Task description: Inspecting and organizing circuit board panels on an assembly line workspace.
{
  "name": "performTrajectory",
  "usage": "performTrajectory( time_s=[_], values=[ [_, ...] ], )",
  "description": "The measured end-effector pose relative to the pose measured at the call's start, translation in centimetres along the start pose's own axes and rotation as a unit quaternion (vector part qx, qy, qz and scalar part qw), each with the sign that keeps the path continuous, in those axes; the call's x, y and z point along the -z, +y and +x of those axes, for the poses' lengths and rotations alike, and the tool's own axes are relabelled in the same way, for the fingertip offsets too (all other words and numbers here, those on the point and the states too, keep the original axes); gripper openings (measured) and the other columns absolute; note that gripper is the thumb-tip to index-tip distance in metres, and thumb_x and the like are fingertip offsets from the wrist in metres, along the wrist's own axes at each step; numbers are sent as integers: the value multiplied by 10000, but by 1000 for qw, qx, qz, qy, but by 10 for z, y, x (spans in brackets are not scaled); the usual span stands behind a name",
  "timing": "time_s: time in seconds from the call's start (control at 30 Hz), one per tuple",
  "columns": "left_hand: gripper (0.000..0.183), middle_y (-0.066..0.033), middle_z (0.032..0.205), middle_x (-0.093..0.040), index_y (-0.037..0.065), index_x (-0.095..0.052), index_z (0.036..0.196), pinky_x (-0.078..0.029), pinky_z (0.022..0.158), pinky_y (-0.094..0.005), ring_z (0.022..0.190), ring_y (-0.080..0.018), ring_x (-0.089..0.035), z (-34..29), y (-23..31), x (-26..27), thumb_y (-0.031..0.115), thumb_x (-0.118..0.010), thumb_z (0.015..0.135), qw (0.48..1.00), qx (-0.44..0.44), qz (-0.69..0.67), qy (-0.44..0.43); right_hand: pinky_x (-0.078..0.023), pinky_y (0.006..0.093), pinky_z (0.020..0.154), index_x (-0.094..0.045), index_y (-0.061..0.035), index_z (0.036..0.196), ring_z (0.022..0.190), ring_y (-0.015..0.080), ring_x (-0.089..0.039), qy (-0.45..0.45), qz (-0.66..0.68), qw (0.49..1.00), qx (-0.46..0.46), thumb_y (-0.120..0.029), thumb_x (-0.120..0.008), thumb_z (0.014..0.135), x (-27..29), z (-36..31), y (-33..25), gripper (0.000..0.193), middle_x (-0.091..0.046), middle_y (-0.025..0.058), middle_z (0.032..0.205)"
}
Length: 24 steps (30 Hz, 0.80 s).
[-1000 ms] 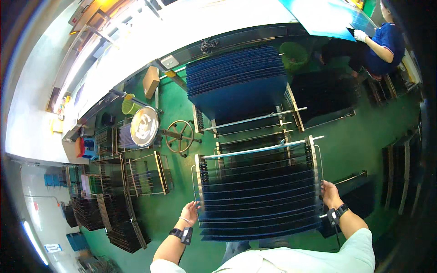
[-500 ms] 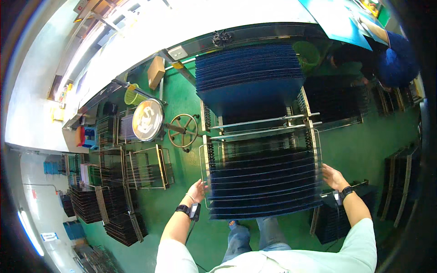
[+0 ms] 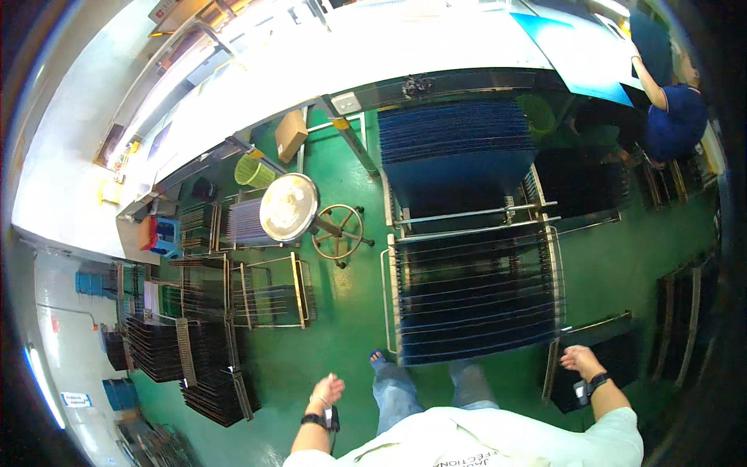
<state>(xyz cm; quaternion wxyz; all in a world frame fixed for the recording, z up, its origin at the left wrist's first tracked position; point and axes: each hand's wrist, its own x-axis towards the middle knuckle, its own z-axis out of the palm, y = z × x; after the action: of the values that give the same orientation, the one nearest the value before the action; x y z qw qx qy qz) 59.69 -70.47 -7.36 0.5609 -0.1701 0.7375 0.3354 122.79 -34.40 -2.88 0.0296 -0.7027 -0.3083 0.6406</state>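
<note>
In front of me stands a wire rack with pale side rails (image 3: 394, 300), holding a row of dark blue flat panels (image 3: 482, 338). My left hand (image 3: 327, 389) is off the rack's near left side, fingers loosely bent and nothing in them. Past the near right corner, my right hand (image 3: 581, 361) hangs apart from the rail, fingers loosely curled and empty. Behind it, a second rack (image 3: 471, 219) carries a dense stack of blue panels (image 3: 455, 167). Both wrists wear dark straps with small devices.
A round stool (image 3: 289, 208) with a wheeled base stands left of the racks. More loaded racks (image 3: 183, 350) line the left, others (image 3: 677, 327) the right. A long white worktable (image 3: 436, 39) runs across the back. A co-worker in dark blue (image 3: 675, 121) handles a sheet there.
Both hands have moved away from the rack's near sides, toward my body. My view has shifted, so the racks and stool appear further right. The co-worker's arm has moved.
</note>
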Motion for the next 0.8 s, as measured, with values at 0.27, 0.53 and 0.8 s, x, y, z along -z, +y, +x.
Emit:
performTrajectory(
  time_s=[0.27, 0.53, 0.8],
  values=[
    [326, -164, 958, -582, 2, -538, 962, -462, 810, -457, 921, -322, -581, 33, -158, 196, 296, -589, 830, 971, 120, -180, -98, -498, 301, 720, -524, -6, 1048, 801, 193, -616, -111, -14, 994, -17, -233, -510, 878, -238, -66, 13, 284, -622, 131, 922],
    [278, -66, 865, -620, 104, -535, 1002, -455, 571, -305, 779, -192, -600, 74, 90, 286, 339, -491, 860, 994, -65, -44, 81, -485, 254, 705, -554, -32, 1059, 804, 140, -600, -139, -68, 988, -19, -232, -508, 883, -408, -98, -9, 270, -627, 79, 912],
    [329, -47, 945, -631, 125, -544, 1085, -445, 658, -272, 810, -142, -602, 77, 290, 204, 350, -543, 845, 982, -179, 60, -4, -440, 353, 830, -493, 24, 1139, 957, 301, -549, 77, -223, 932, 275, -213, -617, 754, -505, -29, -74, 468, -557, 197, 1061]
  ],
)
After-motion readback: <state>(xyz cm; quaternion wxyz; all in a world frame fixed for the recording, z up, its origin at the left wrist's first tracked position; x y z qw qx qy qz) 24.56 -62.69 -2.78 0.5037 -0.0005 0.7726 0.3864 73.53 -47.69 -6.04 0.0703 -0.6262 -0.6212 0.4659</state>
